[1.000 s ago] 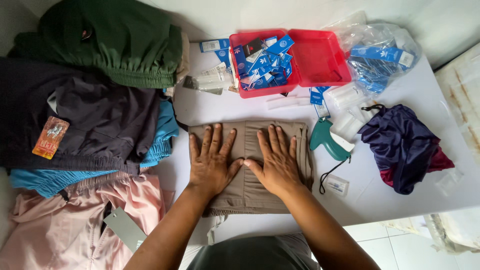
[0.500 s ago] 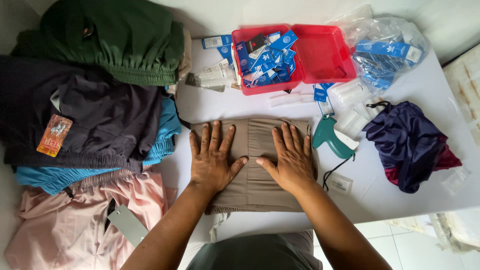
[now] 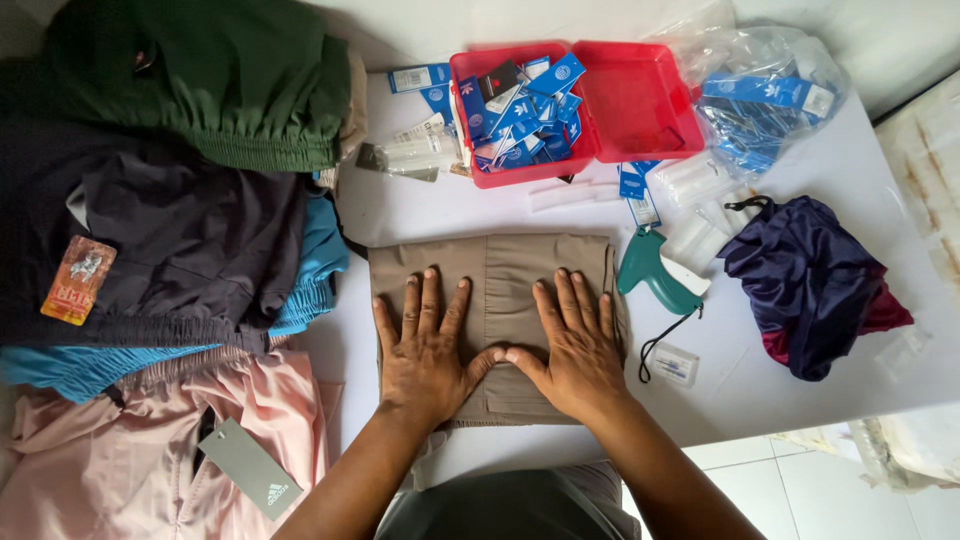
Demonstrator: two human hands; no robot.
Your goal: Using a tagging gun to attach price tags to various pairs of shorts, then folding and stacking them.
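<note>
left hand (image 3: 428, 355) flat, palm down, fingers spread | right hand (image 3: 572, 352) same | my thumbs touch

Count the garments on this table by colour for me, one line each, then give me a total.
Khaki folded garment, under left hand and right hand: 1
Green: 1
Dark grey: 1
Blue: 1
Pink: 1
Navy with maroon, bundled: 1
Total: 6

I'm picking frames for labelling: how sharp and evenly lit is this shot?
Head view: hands and khaki garment sharp, soft even light, faint shadows; glare on the plastic bag; edges bow slightly from the wide lens.
</note>
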